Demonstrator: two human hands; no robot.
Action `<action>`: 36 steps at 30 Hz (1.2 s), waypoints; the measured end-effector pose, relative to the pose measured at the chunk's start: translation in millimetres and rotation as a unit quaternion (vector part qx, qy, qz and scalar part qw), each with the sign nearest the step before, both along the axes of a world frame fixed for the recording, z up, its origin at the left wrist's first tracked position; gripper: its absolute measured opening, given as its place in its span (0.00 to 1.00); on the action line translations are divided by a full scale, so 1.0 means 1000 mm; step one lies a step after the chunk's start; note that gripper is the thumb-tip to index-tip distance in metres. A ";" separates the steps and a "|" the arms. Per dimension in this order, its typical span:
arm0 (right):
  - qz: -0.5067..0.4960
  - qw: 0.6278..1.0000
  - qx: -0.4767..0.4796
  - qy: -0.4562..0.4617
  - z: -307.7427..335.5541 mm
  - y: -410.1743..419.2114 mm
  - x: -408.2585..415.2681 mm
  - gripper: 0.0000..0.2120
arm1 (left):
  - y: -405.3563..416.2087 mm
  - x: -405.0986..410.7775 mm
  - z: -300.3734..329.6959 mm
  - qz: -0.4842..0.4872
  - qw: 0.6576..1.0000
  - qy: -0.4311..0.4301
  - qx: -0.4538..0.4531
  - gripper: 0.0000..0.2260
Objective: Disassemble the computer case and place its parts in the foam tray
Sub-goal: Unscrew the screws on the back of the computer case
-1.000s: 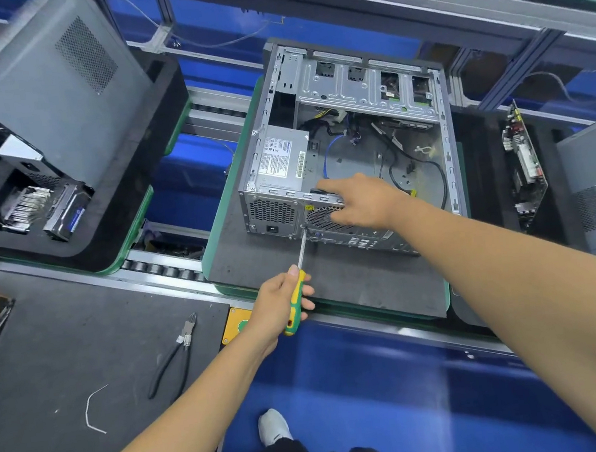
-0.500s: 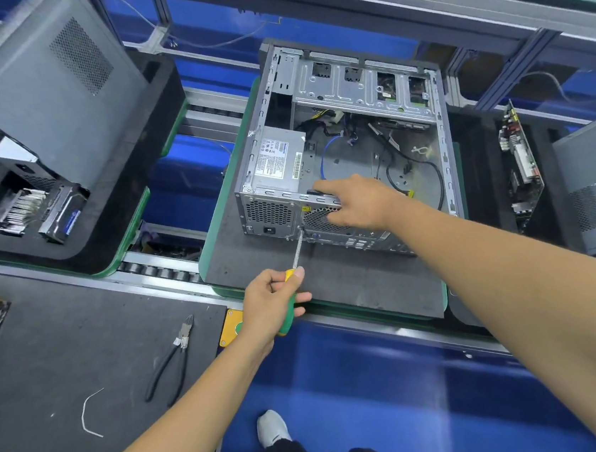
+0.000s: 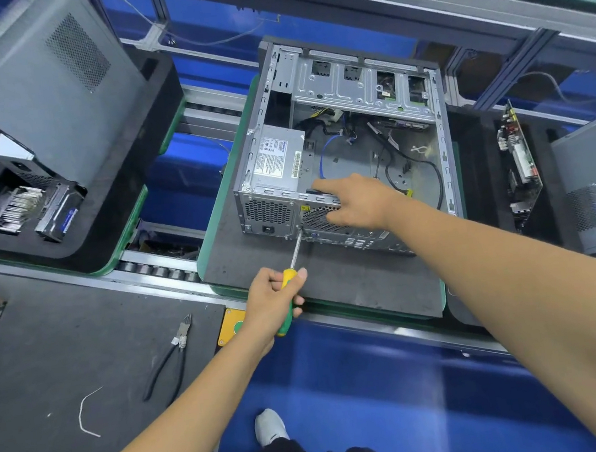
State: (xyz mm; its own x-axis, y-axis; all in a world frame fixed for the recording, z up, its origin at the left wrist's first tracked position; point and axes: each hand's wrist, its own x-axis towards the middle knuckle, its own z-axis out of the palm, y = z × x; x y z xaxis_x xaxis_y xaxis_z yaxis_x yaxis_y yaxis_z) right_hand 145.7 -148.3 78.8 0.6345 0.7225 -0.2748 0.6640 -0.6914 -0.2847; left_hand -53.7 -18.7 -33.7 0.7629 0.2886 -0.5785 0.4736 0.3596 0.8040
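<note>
The open grey sheet-metal computer case [image 3: 346,138] lay on its side on a dark grey mat with a green edge [image 3: 333,288] on the conveyor, its open side facing up. Inside, a silver box-shaped power supply with a white label [image 3: 276,159] sat in the near-left corner, with blue and black cables loose on the case floor.

The left hand [image 3: 273,303] gripped the yellow-and-green handle of a screwdriver [image 3: 289,293], fingers curled round it; the thin metal shaft ran up to the case's rear panel, its tip touching the panel beside the power supply's grille. The right hand [image 3: 357,202] rested on the top edge of that rear panel, forefinger stretched out toward the power supply and the other fingers curled loosely over the edge.

A black foam tray [image 3: 153,138] stood to the left on the conveyor, holding a grey perforated side panel [image 3: 49,79] upright, a finned heat sink and a drive. A second black foam tray [image 3: 480,175] on the right held a circuit board [image 3: 520,167] on edge. On the dark tabletop [image 3: 61,345] nearer the person lay black-handled cutting pliers [image 3: 172,355] and a short white wire [image 3: 85,413].
</note>
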 end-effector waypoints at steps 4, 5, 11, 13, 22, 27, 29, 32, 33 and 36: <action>0.002 1.000 -0.003 -0.005 -0.002 0.000 0.000 0.25 | -0.001 -0.003 0.004 -0.058 0.998 -0.002 -0.037 0.19; 0.002 1.000 -0.004 -0.004 -0.002 0.000 0.000 0.26 | -0.001 -0.003 0.004 -0.067 0.997 0.007 -0.044 0.21; 0.001 1.000 -0.005 -0.010 -0.003 0.000 0.000 0.25 | -0.003 0.017 0.005 -0.049 0.998 -0.022 0.017 0.14; 0.002 1.000 -0.004 -0.011 -0.003 0.000 0.001 0.24 | -0.002 0.024 0.006 -0.052 0.997 -0.038 0.051 0.15; 0.008 1.000 -0.006 -0.013 -0.001 0.000 0.000 0.24 | 0.002 0.033 0.004 -0.042 0.998 -0.027 0.022 0.11; 0.010 1.000 0.001 -0.012 -0.002 -0.001 0.001 0.25 | 0.002 0.040 0.006 -0.044 0.998 -0.008 0.034 0.15; 0.011 1.000 0.005 -0.012 -0.002 -0.001 0.001 0.25 | 0.001 0.041 0.006 -0.048 0.998 -0.001 0.043 0.16; 0.013 1.000 0.004 -0.012 -0.004 -0.001 0.001 0.24 | -0.001 0.042 0.005 -0.063 0.995 -0.005 0.072 0.14; 0.012 1.000 0.004 -0.012 -0.004 -0.001 0.002 0.23 | -0.002 0.043 0.005 -0.065 0.995 -0.013 0.080 0.12; 0.013 1.000 0.004 -0.016 -0.005 -0.001 0.003 0.23 | -0.001 0.048 0.008 -0.057 0.994 -0.045 0.087 0.08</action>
